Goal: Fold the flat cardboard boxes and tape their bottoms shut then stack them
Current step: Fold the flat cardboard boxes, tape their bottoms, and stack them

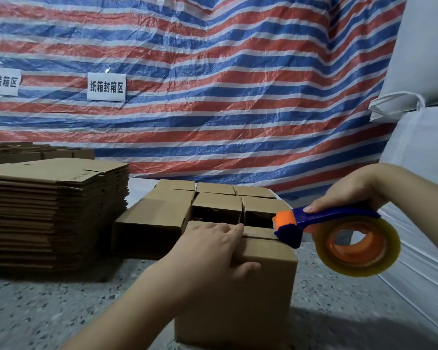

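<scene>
Flaps of the box (258,271) should be pressed flat under the left hand (213,251)'s spread fingers while the tape dispenser (339,236), clasped in the right hand (349,193), is drawn along the seam beside those fingertips.

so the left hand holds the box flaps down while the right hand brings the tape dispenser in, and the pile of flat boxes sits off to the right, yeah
Not quite: the head view shows the pile of flat boxes on the left, not the right. The rest holds: the left hand presses on the box flaps, and the right hand holds the tape dispenser.
</scene>
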Tool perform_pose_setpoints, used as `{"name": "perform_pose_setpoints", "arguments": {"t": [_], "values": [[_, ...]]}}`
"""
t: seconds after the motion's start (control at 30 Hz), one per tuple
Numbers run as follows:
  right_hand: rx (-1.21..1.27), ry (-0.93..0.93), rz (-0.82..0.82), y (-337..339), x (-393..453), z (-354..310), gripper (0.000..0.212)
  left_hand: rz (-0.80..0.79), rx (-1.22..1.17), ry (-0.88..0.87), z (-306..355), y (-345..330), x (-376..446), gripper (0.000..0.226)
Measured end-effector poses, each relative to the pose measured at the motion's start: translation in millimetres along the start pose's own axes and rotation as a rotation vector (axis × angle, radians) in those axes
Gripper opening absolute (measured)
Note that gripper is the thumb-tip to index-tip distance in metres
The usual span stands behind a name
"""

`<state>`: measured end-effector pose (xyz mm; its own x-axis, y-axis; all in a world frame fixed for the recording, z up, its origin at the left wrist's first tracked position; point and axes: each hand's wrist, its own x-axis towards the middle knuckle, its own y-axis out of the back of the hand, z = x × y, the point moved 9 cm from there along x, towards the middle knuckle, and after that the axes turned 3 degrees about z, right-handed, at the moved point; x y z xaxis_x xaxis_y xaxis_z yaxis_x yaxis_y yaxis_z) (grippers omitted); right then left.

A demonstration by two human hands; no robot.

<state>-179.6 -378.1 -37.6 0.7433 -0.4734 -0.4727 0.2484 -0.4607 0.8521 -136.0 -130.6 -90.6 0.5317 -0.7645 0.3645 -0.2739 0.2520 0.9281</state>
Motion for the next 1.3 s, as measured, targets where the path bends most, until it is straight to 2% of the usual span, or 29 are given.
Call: {"name": "perform_pose_setpoints", "arguments": {"t": [0.13, 0.2, 0.43, 0.6, 0.7, 0.8, 0.93, 1.03, 1.1, 1.23, 1.3], "values": [[0.006, 0.013, -0.006, 0.3, 0.9, 0.0, 0.087, 0.025, -0.036, -0.051, 32.2, 4.0, 22.3, 0.088], [0.016, 0.017, -0.014, -0.7, 1.4, 2.2, 0.088, -0.028, -0.049, -0.07, 46.1, -9.9, 28.9, 0.089], [0.095, 0.041, -0.02, -5.9, 9.9, 10.8, 0.087, 0.005, 0.0, -0.078, 46.2, -24.4, 34.2, 0.086], [0.049, 0.059, -0.042, 7.1, -3.8, 17.5, 0.117, 0.031, -0.026, -0.113, 46.8, -19.4, 30.4, 0.083], [0.026, 0.047, -0.051, 18.1, -17.7, 32.9, 0.107, 0.04, -0.022, -0.113, 45.9, -17.5, 28.8, 0.086], [-0.163, -0.054, -0.03, 12.6, -22.5, 40.7, 0.09, 0.069, -0.023, -0.118, 46.5, -15.2, 27.6, 0.083], [-0.458, -0.148, 0.087, -5.8, 3.5, 22.4, 0.072, 0.062, -0.013, -0.111, 46.0, -14.8, 27.6, 0.078], [-0.665, -0.235, 0.113, -34.6, 29.2, 34.0, 0.06, 0.076, -0.015, -0.11, 45.4, -13.2, 26.6, 0.07], [-0.641, -0.176, 0.237, -48.1, 49.1, 44.5, 0.061, 0.079, -0.02, -0.118, 46.9, -13.1, 25.7, 0.067], [-0.463, -0.006, 0.622, -62.2, 73.2, 52.8, 0.058, 0.076, -0.018, -0.115, 48.7, -15.0, 25.9, 0.064], [-0.365, 0.031, 0.729, -75.9, 82.1, 57.7, 0.056, 0.067, -0.016, -0.108, 47.4, -16.6, 26.9, 0.064]]}}
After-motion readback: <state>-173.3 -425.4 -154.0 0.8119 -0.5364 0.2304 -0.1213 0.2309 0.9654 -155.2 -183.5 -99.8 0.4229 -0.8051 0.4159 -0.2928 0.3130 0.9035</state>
